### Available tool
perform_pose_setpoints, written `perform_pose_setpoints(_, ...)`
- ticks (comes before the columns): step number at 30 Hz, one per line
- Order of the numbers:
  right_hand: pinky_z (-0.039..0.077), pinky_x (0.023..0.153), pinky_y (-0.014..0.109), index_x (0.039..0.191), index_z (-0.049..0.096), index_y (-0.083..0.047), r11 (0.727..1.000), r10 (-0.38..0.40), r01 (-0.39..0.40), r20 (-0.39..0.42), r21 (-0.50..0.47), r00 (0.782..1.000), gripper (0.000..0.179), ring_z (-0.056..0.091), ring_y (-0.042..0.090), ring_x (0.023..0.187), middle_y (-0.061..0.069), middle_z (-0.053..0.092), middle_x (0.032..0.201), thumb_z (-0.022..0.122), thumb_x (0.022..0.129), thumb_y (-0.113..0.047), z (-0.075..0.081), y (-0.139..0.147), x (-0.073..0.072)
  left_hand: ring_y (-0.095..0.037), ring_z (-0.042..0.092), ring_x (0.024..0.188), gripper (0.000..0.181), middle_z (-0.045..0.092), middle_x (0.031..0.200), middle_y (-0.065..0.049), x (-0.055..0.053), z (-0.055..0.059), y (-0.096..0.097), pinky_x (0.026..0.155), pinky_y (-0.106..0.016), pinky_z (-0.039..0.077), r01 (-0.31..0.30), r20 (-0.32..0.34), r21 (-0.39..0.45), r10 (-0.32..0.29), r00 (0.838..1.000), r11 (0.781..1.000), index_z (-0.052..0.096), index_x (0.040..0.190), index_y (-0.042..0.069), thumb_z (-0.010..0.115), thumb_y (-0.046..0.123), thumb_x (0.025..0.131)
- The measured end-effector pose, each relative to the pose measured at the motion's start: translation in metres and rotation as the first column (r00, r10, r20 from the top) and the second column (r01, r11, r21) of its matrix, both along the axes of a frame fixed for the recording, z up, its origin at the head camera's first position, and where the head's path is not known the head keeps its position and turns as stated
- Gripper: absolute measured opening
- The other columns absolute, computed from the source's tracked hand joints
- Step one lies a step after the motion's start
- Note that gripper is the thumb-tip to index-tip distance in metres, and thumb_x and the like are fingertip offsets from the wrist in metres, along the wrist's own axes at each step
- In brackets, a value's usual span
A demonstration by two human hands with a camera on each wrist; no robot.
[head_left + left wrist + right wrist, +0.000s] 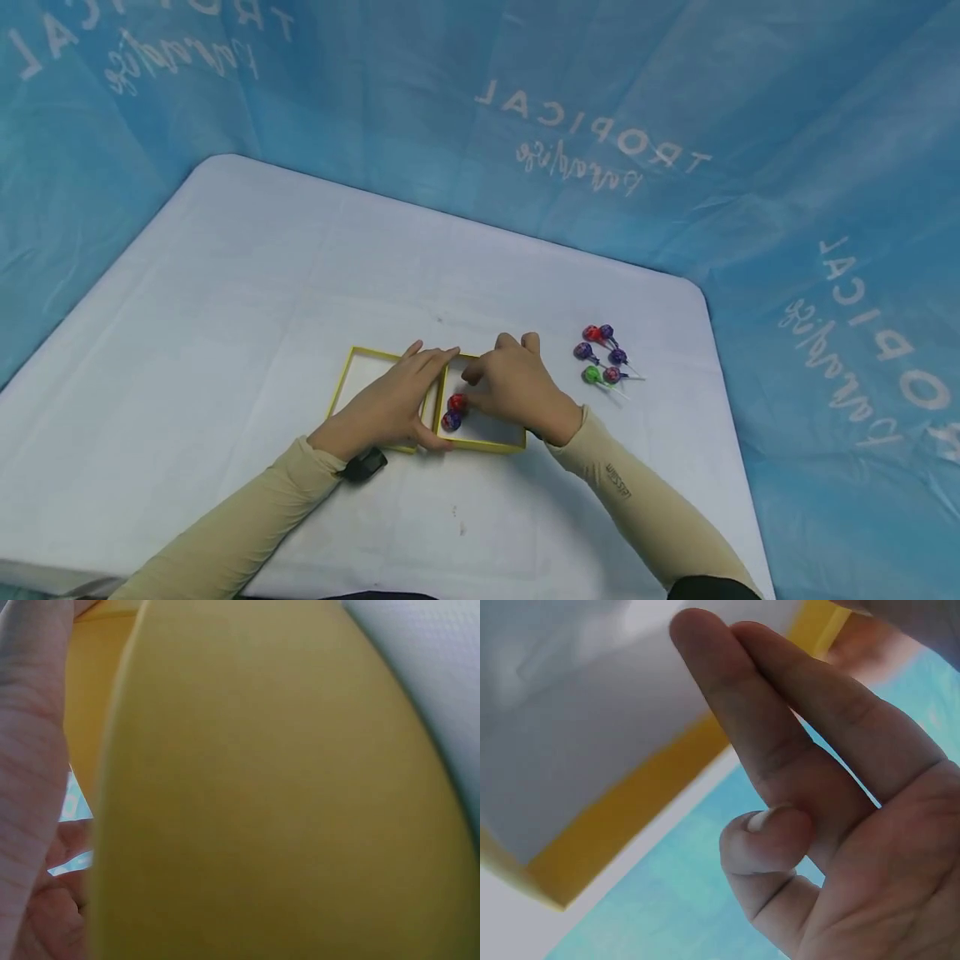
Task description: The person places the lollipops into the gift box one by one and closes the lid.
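Two yellow-edged open boxes with white insides lie side by side, the left box (348, 372) and the right box (487, 446). Over both reaches my left hand (390, 408), its thumb at the near side and its fingers at the far side, holding the right box's left wall. A yellow wall (277, 787) fills most of the left wrist view. My right hand (517, 387) is inside the right box, thumb and index finger apart. Beside the thumb lie a red lollipop (456, 403) and a purple lollipop (452, 421); their sticks are hidden.
To the right on the white table (300, 275) lies a loose group of lollipops, among them a green lollipop (592, 374), a red lollipop (592, 333) and several purple ones. Blue printed curtains (420, 108) hang around the table.
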State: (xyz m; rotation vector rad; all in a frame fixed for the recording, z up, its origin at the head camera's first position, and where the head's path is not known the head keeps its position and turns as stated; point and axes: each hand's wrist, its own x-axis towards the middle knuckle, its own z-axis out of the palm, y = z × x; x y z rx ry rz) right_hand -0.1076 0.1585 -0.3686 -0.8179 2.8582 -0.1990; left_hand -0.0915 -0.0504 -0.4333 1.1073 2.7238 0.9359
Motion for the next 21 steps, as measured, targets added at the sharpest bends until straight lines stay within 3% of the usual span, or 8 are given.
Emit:
perform_pose_setpoints(4,0.024,0.074,0.045,0.097,0.083,-0.023,0.986,-0.085,0.085,0.009,-0.143,0.996,0.02,0.042,0.014,0.076,-0.008,0.077,0.087,0.082,0.083,-0.036,0.005,0.011,0.003,-0.034,0.043,0.14,0.126,0.047,0.148,-0.017,0.001,0.0,0.0,0.13,-0.045,0.017,-0.002,0.01,-0.005,0.002,1.0,1.0,0.029,0.157,0.002,0.09,0.058,0.063)
perform_pose_setpoints(9,0.022,0.074,0.046,0.096,0.083,-0.022,0.948,-0.16,0.15,-0.012,-0.282,0.987,0.015,0.042,0.014,0.076,-0.013,0.076,0.085,0.083,0.083,-0.031,0.006,0.02,0.008,-0.033,0.043,0.14,0.125,0.047,0.147,-0.016,-0.001,0.0,0.0,0.13,-0.043,0.016,-0.018,0.023,-0.006,0.018,1.0,1.0,0.029,0.157,0.003,0.09,0.059,0.062)
perform_pose_setpoints(16,0.02,0.076,0.049,0.098,0.083,-0.021,0.9,-0.22,0.206,0.006,-0.384,0.975,0.014,0.044,0.018,0.078,-0.014,0.074,0.085,0.081,0.086,-0.027,0.004,0.027,0.011,-0.032,0.045,0.139,0.125,0.048,0.146,-0.017,-0.001,0.0,0.002,0.13,-0.042,0.015,-0.023,0.035,0.01,0.023,0.999,1.0,0.031,0.155,0.002,0.092,0.057,0.061)
perform_pose_setpoints(21,0.021,0.076,0.048,0.099,0.083,-0.022,0.859,-0.317,0.283,-0.008,-0.425,0.948,0.015,0.042,0.018,0.076,-0.009,0.071,0.081,0.081,0.086,-0.028,0.005,0.042,0.012,-0.032,0.047,0.137,0.125,0.05,0.143,-0.018,-0.001,0.002,0.004,0.13,-0.044,0.016,-0.014,0.012,0.017,0.014,1.0,1.0,0.032,0.154,0.0,0.093,0.055,0.06)
